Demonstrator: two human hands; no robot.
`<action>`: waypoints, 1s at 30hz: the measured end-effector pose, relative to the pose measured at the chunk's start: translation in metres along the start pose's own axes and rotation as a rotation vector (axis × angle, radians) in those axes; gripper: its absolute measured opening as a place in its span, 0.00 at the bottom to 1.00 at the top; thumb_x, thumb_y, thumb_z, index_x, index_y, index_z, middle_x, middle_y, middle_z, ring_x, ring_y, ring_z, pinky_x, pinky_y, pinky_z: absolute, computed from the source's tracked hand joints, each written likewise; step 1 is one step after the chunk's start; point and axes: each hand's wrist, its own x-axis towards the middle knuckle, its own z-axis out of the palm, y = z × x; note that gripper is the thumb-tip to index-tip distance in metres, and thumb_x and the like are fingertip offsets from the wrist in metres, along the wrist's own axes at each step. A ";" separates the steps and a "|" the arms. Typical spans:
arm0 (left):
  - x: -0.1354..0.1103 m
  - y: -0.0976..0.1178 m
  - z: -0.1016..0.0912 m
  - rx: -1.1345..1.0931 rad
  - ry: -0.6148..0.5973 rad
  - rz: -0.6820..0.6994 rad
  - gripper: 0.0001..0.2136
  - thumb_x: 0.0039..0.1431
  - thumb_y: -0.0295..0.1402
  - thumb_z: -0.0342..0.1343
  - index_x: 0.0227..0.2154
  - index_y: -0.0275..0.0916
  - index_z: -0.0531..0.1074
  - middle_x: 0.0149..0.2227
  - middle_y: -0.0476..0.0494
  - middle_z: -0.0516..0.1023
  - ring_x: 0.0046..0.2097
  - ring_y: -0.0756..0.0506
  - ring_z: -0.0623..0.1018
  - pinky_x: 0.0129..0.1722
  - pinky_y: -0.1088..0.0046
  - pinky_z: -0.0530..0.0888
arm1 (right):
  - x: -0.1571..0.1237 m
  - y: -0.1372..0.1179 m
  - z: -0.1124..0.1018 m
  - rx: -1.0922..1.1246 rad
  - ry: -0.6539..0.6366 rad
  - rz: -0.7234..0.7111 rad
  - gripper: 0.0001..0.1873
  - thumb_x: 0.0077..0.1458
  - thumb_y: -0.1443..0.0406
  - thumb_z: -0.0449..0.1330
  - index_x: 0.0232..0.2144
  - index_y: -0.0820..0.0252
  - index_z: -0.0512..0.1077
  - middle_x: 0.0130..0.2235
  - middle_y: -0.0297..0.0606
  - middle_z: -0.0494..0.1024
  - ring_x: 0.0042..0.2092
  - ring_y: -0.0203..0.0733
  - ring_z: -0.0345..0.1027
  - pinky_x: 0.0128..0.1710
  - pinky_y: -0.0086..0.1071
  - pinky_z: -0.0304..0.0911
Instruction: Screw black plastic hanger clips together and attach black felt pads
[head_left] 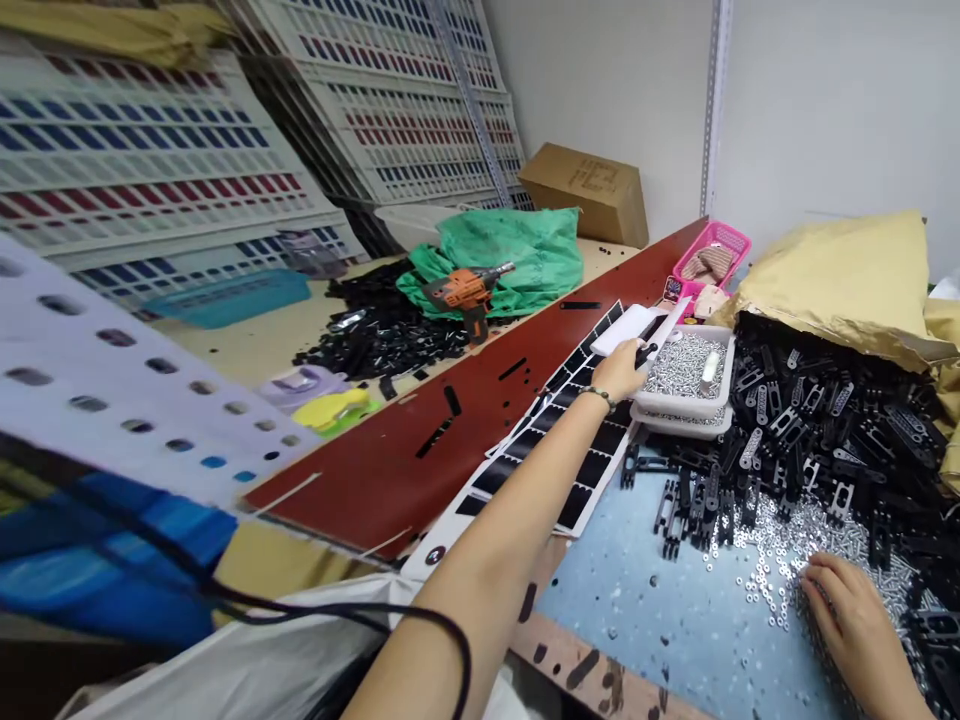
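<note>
Silver screws and washers [780, 560] spread under my right hand [851, 615], fingers curled among them, though I cannot tell if it grasps any. My left hand [622, 370] clenches a small black plastic part [645, 354] just beside a white plastic tray [682, 405].

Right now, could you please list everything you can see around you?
Cordless drill: one, orange, far bench
Plastic bag: one, green, behind drill
Cardboard box: one, brown, by wall
Board: one, dark red, mid-bench
Basket: one, pink, board's far end
Trays: two, white, stacked, holding silver screws
Black parts: many, black, heaped right
Loose screws: many, silver, on blue mat
Crates: several, white, stacked left
Left hand: one, at the trays, holding a black piece
Right hand: one, among the loose screws
</note>
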 end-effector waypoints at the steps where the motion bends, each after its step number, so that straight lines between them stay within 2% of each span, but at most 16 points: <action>1: 0.014 -0.005 0.003 0.020 -0.029 -0.021 0.22 0.44 0.27 0.62 0.46 0.39 0.68 0.47 0.38 0.75 0.47 0.38 0.75 0.45 0.68 0.70 | -0.001 0.000 0.000 0.006 0.007 -0.005 0.12 0.61 0.58 0.52 0.39 0.55 0.72 0.43 0.41 0.76 0.45 0.47 0.71 0.46 0.44 0.68; 3: 0.036 -0.010 0.012 0.059 -0.062 -0.066 0.23 0.42 0.28 0.64 0.45 0.38 0.68 0.42 0.37 0.77 0.44 0.37 0.76 0.42 0.67 0.70 | -0.001 0.002 0.001 0.006 0.026 -0.031 0.11 0.61 0.58 0.52 0.39 0.54 0.72 0.42 0.40 0.76 0.44 0.46 0.72 0.44 0.42 0.69; 6: 0.054 -0.012 0.022 0.117 -0.046 -0.114 0.16 0.47 0.31 0.62 0.40 0.38 0.70 0.40 0.35 0.78 0.43 0.36 0.77 0.40 0.67 0.70 | 0.000 0.006 0.003 -0.020 0.047 -0.122 0.10 0.60 0.59 0.53 0.39 0.53 0.72 0.40 0.38 0.78 0.41 0.44 0.73 0.41 0.39 0.71; 8: 0.055 -0.016 0.022 0.162 -0.014 -0.128 0.09 0.52 0.32 0.57 0.37 0.38 0.71 0.39 0.34 0.78 0.43 0.36 0.77 0.38 0.66 0.70 | 0.003 0.008 0.003 -0.034 0.046 -0.180 0.09 0.60 0.60 0.54 0.39 0.53 0.72 0.39 0.37 0.78 0.39 0.43 0.74 0.40 0.37 0.71; 10: 0.046 -0.026 0.013 0.217 0.027 -0.137 0.08 0.56 0.33 0.53 0.38 0.38 0.71 0.40 0.34 0.77 0.43 0.36 0.77 0.38 0.66 0.70 | 0.004 0.008 0.001 -0.037 0.056 -0.199 0.09 0.60 0.60 0.53 0.39 0.53 0.72 0.39 0.38 0.78 0.39 0.43 0.74 0.40 0.38 0.71; 12: 0.024 -0.041 -0.001 0.286 0.051 -0.128 0.10 0.59 0.32 0.49 0.41 0.38 0.70 0.42 0.33 0.76 0.44 0.35 0.76 0.39 0.65 0.69 | 0.003 0.007 -0.001 -0.023 0.075 -0.193 0.09 0.61 0.60 0.53 0.39 0.53 0.72 0.39 0.39 0.78 0.39 0.44 0.74 0.41 0.39 0.71; 14: -0.009 -0.058 -0.017 0.361 0.019 -0.083 0.10 0.59 0.31 0.49 0.43 0.39 0.69 0.46 0.34 0.73 0.45 0.36 0.75 0.40 0.65 0.69 | 0.000 0.004 -0.003 0.006 0.085 -0.182 0.10 0.61 0.60 0.52 0.40 0.54 0.71 0.40 0.39 0.78 0.40 0.44 0.74 0.42 0.40 0.70; 18: -0.094 -0.077 -0.037 0.479 -0.191 0.057 0.12 0.55 0.25 0.52 0.42 0.40 0.71 0.45 0.39 0.71 0.40 0.39 0.76 0.37 0.66 0.70 | -0.005 -0.006 -0.004 0.073 0.075 -0.126 0.11 0.61 0.59 0.52 0.39 0.55 0.72 0.41 0.40 0.77 0.42 0.45 0.72 0.42 0.40 0.70; 21: -0.152 -0.071 -0.034 0.514 -0.350 0.153 0.18 0.54 0.20 0.49 0.46 0.40 0.69 0.44 0.40 0.71 0.38 0.41 0.76 0.36 0.67 0.70 | -0.006 -0.017 -0.006 0.106 0.053 -0.145 0.11 0.61 0.59 0.52 0.40 0.55 0.72 0.41 0.41 0.76 0.42 0.46 0.72 0.43 0.41 0.69; 24: -0.193 -0.054 -0.022 0.496 -0.480 0.241 0.18 0.52 0.21 0.53 0.45 0.41 0.70 0.43 0.42 0.71 0.38 0.42 0.76 0.35 0.68 0.71 | -0.008 -0.025 -0.013 0.127 0.029 -0.160 0.10 0.61 0.60 0.52 0.39 0.55 0.72 0.41 0.41 0.76 0.43 0.46 0.71 0.45 0.44 0.68; 27: -0.215 -0.037 -0.010 0.460 -0.560 0.298 0.13 0.49 0.24 0.56 0.39 0.42 0.73 0.40 0.45 0.72 0.36 0.43 0.76 0.34 0.70 0.71 | -0.013 -0.028 -0.022 0.137 0.026 -0.121 0.10 0.62 0.61 0.52 0.40 0.55 0.71 0.42 0.41 0.76 0.44 0.47 0.70 0.47 0.46 0.66; 30: -0.220 -0.026 -0.001 0.442 -0.564 0.311 0.12 0.49 0.24 0.54 0.37 0.40 0.73 0.36 0.45 0.73 0.36 0.43 0.77 0.33 0.71 0.71 | -0.018 -0.026 -0.029 0.141 0.035 -0.120 0.09 0.62 0.62 0.52 0.40 0.55 0.71 0.41 0.41 0.76 0.44 0.46 0.70 0.47 0.46 0.65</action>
